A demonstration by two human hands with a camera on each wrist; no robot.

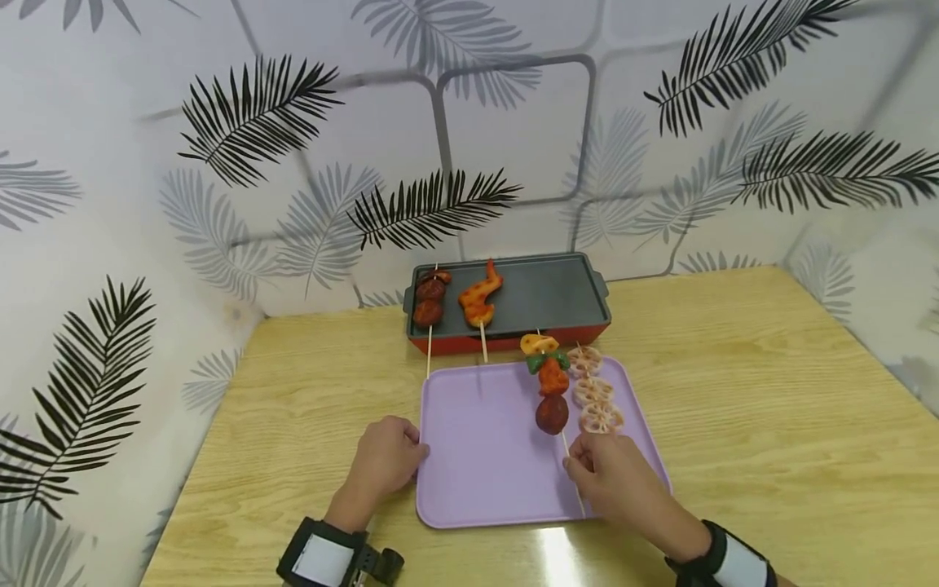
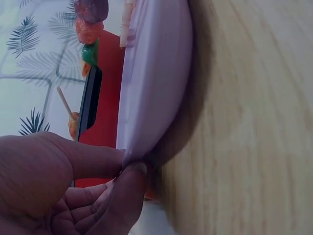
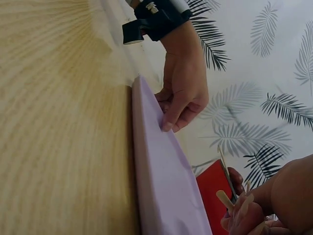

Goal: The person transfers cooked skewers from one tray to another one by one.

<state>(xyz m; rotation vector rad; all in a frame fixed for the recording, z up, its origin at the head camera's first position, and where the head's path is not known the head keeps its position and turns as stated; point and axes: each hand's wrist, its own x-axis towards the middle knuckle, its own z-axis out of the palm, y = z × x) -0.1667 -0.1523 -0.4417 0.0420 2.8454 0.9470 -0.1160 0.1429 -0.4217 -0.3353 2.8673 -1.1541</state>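
My left hand (image 1: 385,456) pinches the left rim of a lilac tray (image 1: 480,456) between thumb and fingers; the left wrist view shows the tray's wall (image 2: 156,78) close up. In my right hand (image 1: 614,474) is the thin stick of a mixed skewer (image 1: 553,414), held above the tray's right side. It carries a brown ball, an orange-red chunk, a green piece and a yellow piece at the tip. Beside it, a skewer of pale lotus root slices (image 1: 594,391) lies along the tray's right side, its lower end hidden by my right hand.
Behind the tray stands a red grill with a dark top (image 1: 550,285). On its left part lie a skewer of brown pieces (image 1: 429,312) and a chicken wing skewer (image 1: 478,303), their sticks over the front edge. A patterned wall covering (image 1: 513,147) rises behind the wooden table (image 1: 770,391).
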